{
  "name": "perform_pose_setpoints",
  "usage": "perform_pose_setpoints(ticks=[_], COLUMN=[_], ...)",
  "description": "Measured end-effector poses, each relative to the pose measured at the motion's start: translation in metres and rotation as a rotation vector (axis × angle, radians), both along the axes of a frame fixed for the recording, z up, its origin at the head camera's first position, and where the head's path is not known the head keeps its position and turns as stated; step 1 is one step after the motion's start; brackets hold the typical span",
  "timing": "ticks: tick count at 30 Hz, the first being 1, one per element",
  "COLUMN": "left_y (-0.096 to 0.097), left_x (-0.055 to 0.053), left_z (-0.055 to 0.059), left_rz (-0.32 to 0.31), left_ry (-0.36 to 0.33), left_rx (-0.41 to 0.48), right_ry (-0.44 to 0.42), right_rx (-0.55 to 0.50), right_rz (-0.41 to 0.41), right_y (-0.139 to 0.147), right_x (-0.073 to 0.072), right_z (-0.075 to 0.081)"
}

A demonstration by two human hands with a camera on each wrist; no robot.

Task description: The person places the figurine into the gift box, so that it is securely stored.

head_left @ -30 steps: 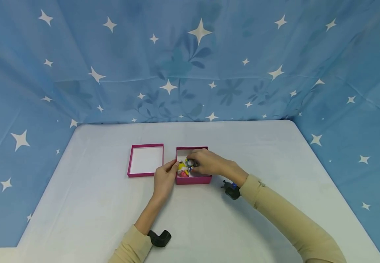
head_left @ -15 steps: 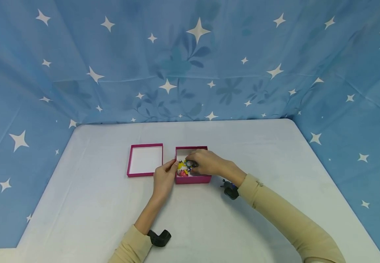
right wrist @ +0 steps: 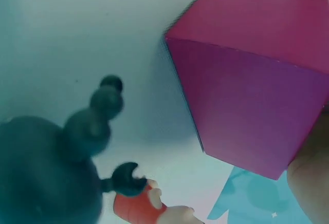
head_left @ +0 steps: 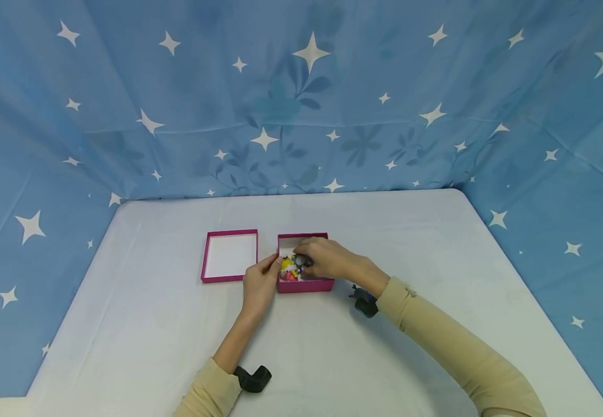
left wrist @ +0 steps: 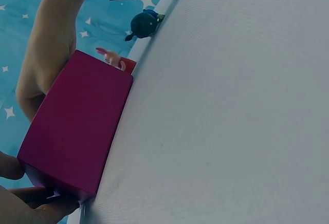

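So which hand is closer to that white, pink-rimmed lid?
Left. The left hand is beside the lid; the right hand reaches into the box, farther off.

The magenta box (right wrist: 247, 100) showed two plain faces meeting at a crease. Part of the right hand (right wrist: 315, 167) appeared at its lower right edge. Left of the box and lower, apart from it, was a dark, blurred figure (right wrist: 41, 170) with rounded segments and a pincer. Below the box lay a red-and-pale figure (right wrist: 138, 206), partly cut off, and starred blue cloth (right wrist: 257, 196). White surface (right wrist: 67, 34) spread left of the box.
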State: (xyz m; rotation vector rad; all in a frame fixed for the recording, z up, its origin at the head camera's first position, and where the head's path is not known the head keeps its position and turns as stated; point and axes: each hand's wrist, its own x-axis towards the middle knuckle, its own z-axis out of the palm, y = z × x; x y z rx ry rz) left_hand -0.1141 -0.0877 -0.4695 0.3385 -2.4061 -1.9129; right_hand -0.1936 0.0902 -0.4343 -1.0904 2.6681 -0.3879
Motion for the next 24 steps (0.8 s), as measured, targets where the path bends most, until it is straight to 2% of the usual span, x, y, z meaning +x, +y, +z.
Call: perform_pose_setpoints(ticks=[6,11,17,24], left_y=[0.001,0.001,0.002,0.001], left_x=[0.0,0.0,-0.001,0.0], left_z=[0.0,-0.001,-0.002,-0.001], left_rz=[-0.003,0.004,0.007,0.0], left_ry=[-0.001,-0.004,-0.018,-0.017], left_rx=[-0.001,0.0,0.015,-0.004], right_ry=[-0.022,-0.026,0.002,0.05], right_rx=[-0.063,-0.17,-0.279,-0.341], right_rz=[-0.009,-0.02,-0.043,-0.05], right_y=[0.01,0.02,0.033,0.05], right_x=[0.0,0.002,0.005,0.006], right_z=[0.004,0.011,0.019,0.024])
